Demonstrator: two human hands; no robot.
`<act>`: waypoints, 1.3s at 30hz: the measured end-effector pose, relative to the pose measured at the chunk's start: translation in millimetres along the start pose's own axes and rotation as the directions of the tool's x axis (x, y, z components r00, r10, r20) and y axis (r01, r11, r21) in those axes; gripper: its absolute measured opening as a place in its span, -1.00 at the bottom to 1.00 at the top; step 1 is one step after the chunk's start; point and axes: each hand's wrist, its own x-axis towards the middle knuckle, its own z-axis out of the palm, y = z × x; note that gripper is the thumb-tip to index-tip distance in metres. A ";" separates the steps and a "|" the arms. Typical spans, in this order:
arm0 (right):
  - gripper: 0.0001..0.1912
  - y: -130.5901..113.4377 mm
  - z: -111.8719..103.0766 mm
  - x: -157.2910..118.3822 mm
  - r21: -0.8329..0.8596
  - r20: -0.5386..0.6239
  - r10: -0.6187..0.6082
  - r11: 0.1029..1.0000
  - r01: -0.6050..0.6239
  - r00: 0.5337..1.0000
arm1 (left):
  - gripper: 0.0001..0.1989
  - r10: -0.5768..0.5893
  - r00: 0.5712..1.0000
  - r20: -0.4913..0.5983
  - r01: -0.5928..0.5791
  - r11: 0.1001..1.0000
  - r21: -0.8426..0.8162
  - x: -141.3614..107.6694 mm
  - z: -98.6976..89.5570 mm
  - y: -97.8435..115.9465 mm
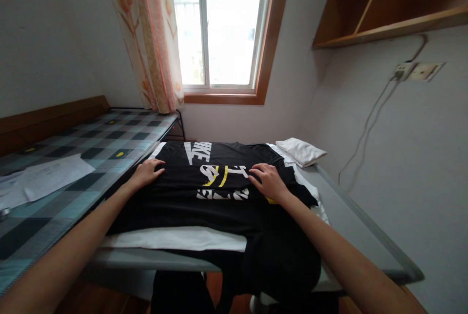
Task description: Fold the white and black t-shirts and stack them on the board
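A black T-shirt (164, 206) with white and yellow lettering lies spread across the table in front of me. Its fabric looks folded or layered across the middle, so the print is broken up. On the shirt's left part rests my left hand (148, 173), thumb and fingers apart. My right hand (269, 182) lies on the right part, beside the print, its fingers also spread. Neither hand visibly grips the cloth. White cloth (183, 239) shows under the shirt at the near edge, and black fabric hangs over that edge near my right forearm.
A folded white cloth (300, 151) sits at the table's far right corner. The grey table (360, 221) meets the wall on the right. To the left is a bed with a checked cover (120, 133) and papers (54, 180). A shelf (395, 21) hangs upper right; a cord (365, 128) runs down below it.
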 end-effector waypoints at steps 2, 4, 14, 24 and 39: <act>-0.59 -11.8 13.9 14.6 0.045 0.024 -0.014 0.999 0.013 1.000 | -0.68 0.014 0.999 0.036 -0.014 1.000 0.002 7.4 3.9 2.4; -0.52 -17.8 27.1 24.3 0.064 0.061 0.000 0.998 -0.004 0.998 | -0.73 0.034 0.999 0.036 -0.034 0.999 0.007 10.0 7.3 5.0; -0.43 -15.9 54.2 23.0 0.066 0.165 0.083 0.993 -0.095 0.983 | -0.70 -0.021 0.989 -0.144 0.022 1.000 0.008 4.1 29.3 5.9; -0.46 -19.5 49.0 22.8 0.080 0.153 0.095 0.991 -0.108 0.984 | -0.76 -0.046 0.986 -0.161 0.055 0.997 0.049 2.5 25.8 12.8; -0.42 -26.2 46.9 22.1 -0.029 0.215 0.171 0.985 -0.169 0.961 | -0.67 0.020 0.964 -0.264 0.075 0.936 0.343 2.1 30.2 29.8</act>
